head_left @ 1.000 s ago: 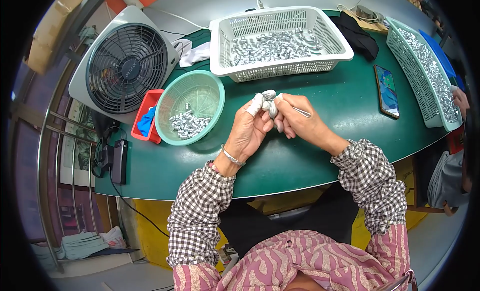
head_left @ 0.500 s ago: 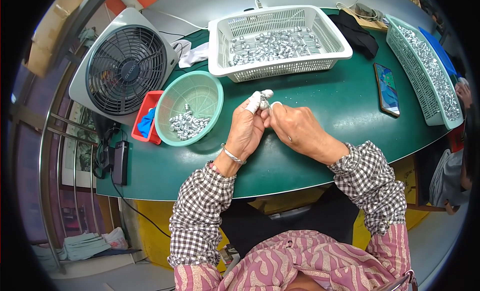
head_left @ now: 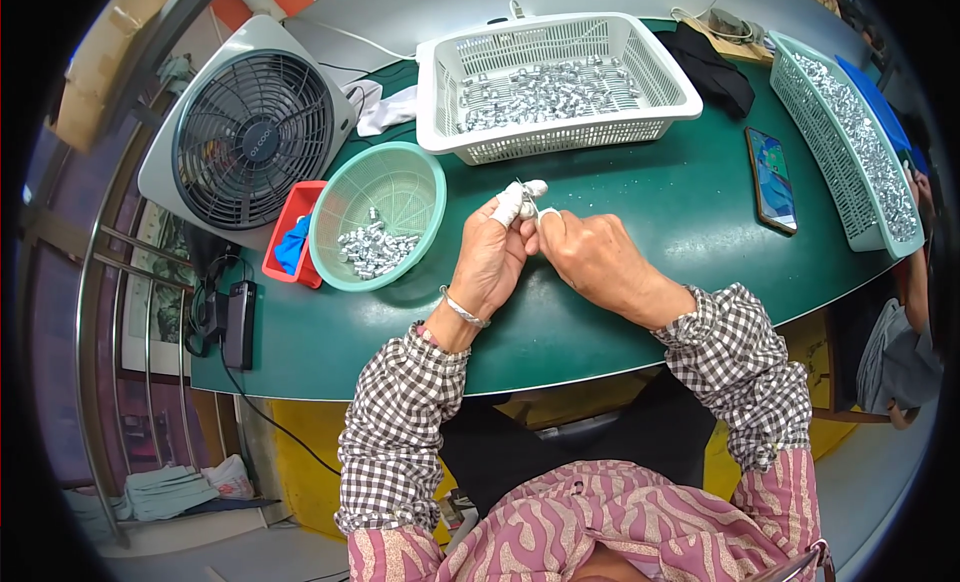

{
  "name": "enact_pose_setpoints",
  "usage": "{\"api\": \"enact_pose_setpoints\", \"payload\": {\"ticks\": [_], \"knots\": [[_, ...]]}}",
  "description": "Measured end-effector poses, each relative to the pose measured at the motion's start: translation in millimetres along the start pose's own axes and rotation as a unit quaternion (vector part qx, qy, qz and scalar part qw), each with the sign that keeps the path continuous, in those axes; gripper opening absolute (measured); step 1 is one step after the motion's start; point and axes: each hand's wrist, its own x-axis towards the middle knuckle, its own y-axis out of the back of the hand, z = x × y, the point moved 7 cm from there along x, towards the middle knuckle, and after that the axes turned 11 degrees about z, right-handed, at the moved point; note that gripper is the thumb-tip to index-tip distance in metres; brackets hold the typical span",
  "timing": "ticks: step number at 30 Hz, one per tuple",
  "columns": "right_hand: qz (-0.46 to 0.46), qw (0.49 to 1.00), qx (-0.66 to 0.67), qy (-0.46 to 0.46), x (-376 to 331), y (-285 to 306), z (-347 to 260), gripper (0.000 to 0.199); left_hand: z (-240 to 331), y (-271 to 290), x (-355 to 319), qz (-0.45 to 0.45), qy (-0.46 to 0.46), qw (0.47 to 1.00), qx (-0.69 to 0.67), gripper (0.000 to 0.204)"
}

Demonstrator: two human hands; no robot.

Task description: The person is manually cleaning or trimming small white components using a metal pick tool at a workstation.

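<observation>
My left hand (head_left: 490, 247) is closed, its thumb and forefinger wrapped in white finger covers and pinched around a small silvery metal part (head_left: 526, 194). Against it, my right hand (head_left: 592, 252) is also closed, fingertips pinched together; something small and white shows at them, and I cannot make out what they hold. Both hands meet above the green table (head_left: 560, 347). Left of them, a light green round basket (head_left: 428, 197) holds a heap of small silver metal parts (head_left: 375, 250). Beyond stands a white rectangular basket (head_left: 560, 140) with many similar parts spread inside.
A fan (head_left: 255, 132) stands at the left beside a red bin (head_left: 310, 197) with a blue cloth (head_left: 292, 246). To the right lie a phone (head_left: 771, 180), a black cloth (head_left: 705, 67) and a pale green basket (head_left: 830, 147) full of parts. Another person's hand (head_left: 922, 187) is at the far right.
My right hand has shifted slightly at the fingertips, its knuckles turning a little, while my left hand stays nearly still. The other person's arm at the far right has moved.
</observation>
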Motion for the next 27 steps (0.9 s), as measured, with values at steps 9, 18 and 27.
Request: {"api": "enact_pose_setpoints", "payload": {"ticks": [9, 18, 27], "knots": [[-0.001, 0.999, -0.026, 0.021, -1, 0, 1, 0.007, 0, 2, 1, 0.002, 0.013, 1.0, 0.008, 0.028], [-0.018, 0.999, -0.015, 0.026, 0, -1, -3, 0.006, 4, 7, 4, 0.009, 0.007, 1.0, 0.006, 0.029], [0.001, 1.0, 0.013, 0.008, 2, -3, 3, 0.009, 5, 5, 3, 0.003, -0.005, 1.0, 0.024, 0.029]]}}
